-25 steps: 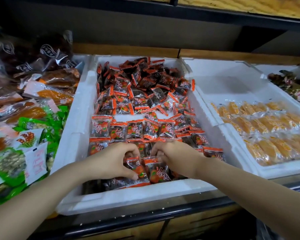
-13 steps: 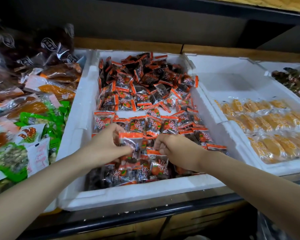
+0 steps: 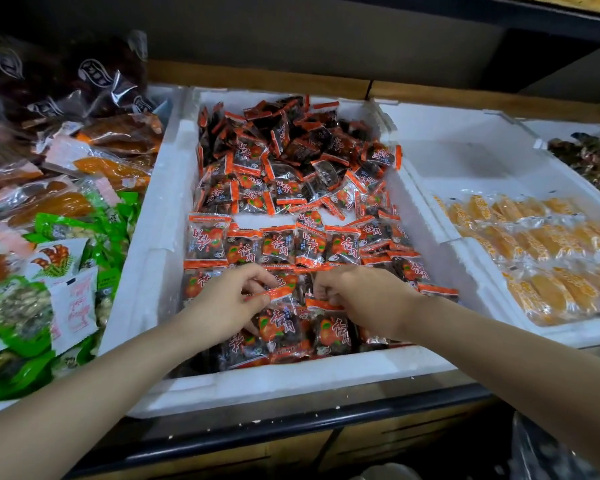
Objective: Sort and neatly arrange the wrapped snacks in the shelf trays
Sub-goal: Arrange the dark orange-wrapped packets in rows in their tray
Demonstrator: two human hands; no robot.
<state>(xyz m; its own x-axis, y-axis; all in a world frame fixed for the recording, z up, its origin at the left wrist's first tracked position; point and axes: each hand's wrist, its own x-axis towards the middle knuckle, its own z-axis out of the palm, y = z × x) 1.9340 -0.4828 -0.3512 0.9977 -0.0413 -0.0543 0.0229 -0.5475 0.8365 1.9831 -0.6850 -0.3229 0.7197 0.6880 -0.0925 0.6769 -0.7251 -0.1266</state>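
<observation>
Lowered, left grip [image 3: 229, 303] pinches snack packet [image 3: 279, 323]; right grip [image 3: 361, 299] pinches neighbouring packet [image 3: 333, 332].

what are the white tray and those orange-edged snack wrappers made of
White tray: looks like expanded foam, matte, with thick walls and a grainy, chipped rim. Snack wrappers: probably thin plastic film, glossy and partly clear, judging by the glare spots, crinkles and flat crimped orange ends.

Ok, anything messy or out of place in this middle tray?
Yes. At the back of the white foam tray, the orange-edged packets lie in a jumbled heap, tilted every way, one leaning against the right wall. The front rows lie flat and aligned.
</observation>
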